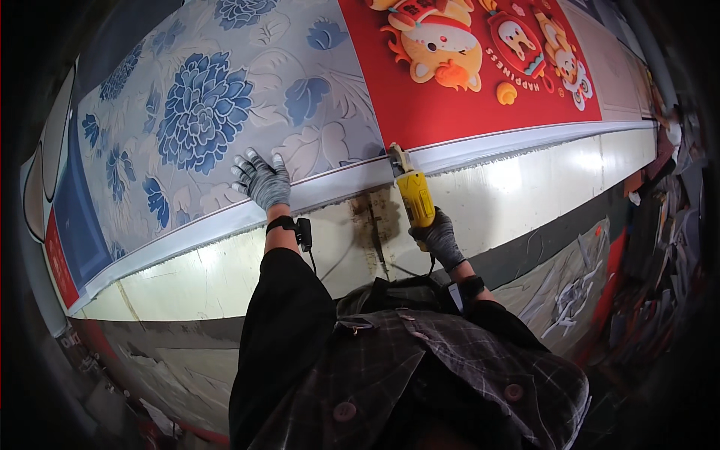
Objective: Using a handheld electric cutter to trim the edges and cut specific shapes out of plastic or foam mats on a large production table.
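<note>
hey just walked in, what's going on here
A person in grey gloves is working at a long table with printed sheets on it. Their right hand grips a yellow handheld tool, its head at the sheets' near edge, about where the blue-flowered sheet meets the red cartoon sheet. Their left hand lies spread on the flowered one. Whether the tool is running can't be told.

yellow power tool (416, 199): 1 | blue-flower print (206, 112): 1 | grey gloves (266, 184): 2 | wrist straps (282, 223): 2
</note>
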{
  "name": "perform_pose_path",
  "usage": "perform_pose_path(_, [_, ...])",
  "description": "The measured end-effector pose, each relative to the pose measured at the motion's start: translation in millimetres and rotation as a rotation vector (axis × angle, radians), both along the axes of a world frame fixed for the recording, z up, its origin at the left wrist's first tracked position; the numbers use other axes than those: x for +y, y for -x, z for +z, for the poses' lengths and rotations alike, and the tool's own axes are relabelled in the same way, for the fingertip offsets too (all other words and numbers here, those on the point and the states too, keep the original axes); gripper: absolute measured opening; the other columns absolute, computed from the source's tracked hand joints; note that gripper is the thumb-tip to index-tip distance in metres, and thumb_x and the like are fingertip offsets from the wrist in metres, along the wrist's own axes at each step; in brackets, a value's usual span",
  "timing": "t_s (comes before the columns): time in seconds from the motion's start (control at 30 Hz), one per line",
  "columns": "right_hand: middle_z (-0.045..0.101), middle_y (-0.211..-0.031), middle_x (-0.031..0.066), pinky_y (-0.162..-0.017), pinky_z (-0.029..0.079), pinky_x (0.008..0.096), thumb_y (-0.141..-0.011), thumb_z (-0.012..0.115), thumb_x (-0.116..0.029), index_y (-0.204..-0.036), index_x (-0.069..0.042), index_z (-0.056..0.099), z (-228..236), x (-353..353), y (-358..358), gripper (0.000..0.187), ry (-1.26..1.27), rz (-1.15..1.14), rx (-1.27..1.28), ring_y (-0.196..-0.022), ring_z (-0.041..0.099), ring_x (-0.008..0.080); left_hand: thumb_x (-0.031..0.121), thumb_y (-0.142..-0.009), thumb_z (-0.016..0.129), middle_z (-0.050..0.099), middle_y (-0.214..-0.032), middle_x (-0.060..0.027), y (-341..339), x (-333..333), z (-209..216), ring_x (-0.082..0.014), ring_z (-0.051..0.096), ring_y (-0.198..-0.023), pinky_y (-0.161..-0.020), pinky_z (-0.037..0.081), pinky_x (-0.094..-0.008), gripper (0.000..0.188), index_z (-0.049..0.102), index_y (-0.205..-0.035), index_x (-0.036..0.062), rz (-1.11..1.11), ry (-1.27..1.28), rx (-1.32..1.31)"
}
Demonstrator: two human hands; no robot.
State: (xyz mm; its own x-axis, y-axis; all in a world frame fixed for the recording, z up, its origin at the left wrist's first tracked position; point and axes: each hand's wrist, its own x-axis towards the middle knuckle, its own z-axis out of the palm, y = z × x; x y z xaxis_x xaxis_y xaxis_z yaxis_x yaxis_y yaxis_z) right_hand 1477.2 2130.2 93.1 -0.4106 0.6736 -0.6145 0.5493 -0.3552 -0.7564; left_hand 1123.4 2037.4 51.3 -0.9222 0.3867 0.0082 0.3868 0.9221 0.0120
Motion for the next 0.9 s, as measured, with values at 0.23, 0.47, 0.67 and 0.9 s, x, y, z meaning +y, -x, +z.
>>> perform_pose_path(0.23, [0.061,-0.082,0.0054,-0.062,0.05,0.0281,-0.065,0.074,-0.006,-0.099,-0.003,0.053,-1,20,31,0.04,-0.078,0.013,0.045,-0.067,0.058,0.0137,0.052,-0.088,0.037,0.02,-0.145,-0.0224,3,-3,-4,-0.0419,0.014,-0.134,-0.107,0.006,-0.0563,0.069,0.026,-0.141,0.009,-0.014,0.013,0.025])
perform_pose_path(0.47, [0.061,-0.079,0.0048,-0.059,0.05,0.0279,-0.065,0.074,-0.007,-0.099,-0.003,0.053,-13,41,61,0.04,0.018,-0.096,0.174,-0.064,0.058,0.0136,0.05,-0.088,0.038,0.018,-0.146,-0.021,5,-3,0,-0.0402,0.013,-0.135,-0.108,0.005,-0.0548,0.068,0.024,-0.141,0.0101,0.011,0.042,-0.012])
perform_pose_path(0.67, [0.064,-0.085,0.0063,-0.068,0.05,0.0295,-0.063,0.073,-0.012,-0.1,-0.003,0.054,-27,66,85,0.042,-0.178,-0.005,0.094,-0.074,0.061,0.0162,0.05,-0.088,0.038,0.02,-0.145,-0.0215,3,1,0,-0.0403,0.013,-0.135,-0.107,0.006,-0.0557,0.067,0.026,-0.14,0.0092,-0.003,0.031,0.005])
perform_pose_path(0.9, [0.064,-0.083,0.0063,-0.068,0.05,0.0303,-0.063,0.075,-0.012,-0.097,-0.004,0.055,-37,98,125,0.04,-0.144,-0.035,0.101,-0.073,0.062,0.0175,0.049,-0.087,0.04,0.021,-0.144,-0.022,7,-4,-3,-0.0413,0.014,-0.134,-0.106,0.006,-0.0576,0.068,0.028,-0.139,0.0074,-0.013,-0.012,0.014])
